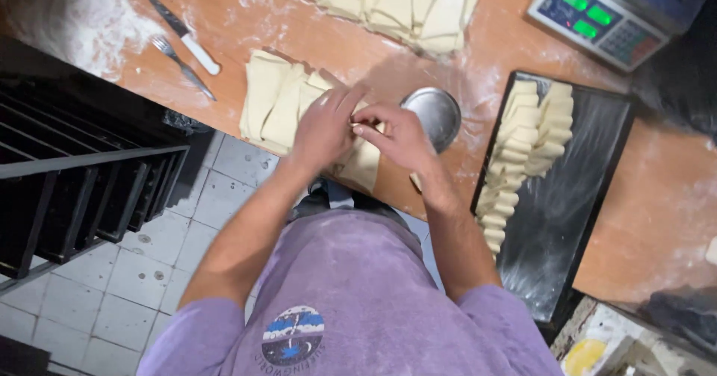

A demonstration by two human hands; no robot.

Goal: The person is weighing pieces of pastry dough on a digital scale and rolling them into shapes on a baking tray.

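My left hand (323,126) and my right hand (399,135) meet over a pale triangle of dough (363,163) at the near edge of the floured wooden table (314,32); both pinch and fold its top. Under and beside my left hand lies a row of cut dough pieces (272,100). A round metal lid or bowl (435,112) sits just beyond my right hand. To the right, a black baking tray (567,197) carries two rows of shaped dough rolls (526,133).
More cut dough sheets (388,2) lie at the far side. A knife (187,36), a fork (181,66) and a flour heap (75,17) are at the left. A digital scale (597,14) stands at the far right. A black rack (82,174) stands over the tiled floor.
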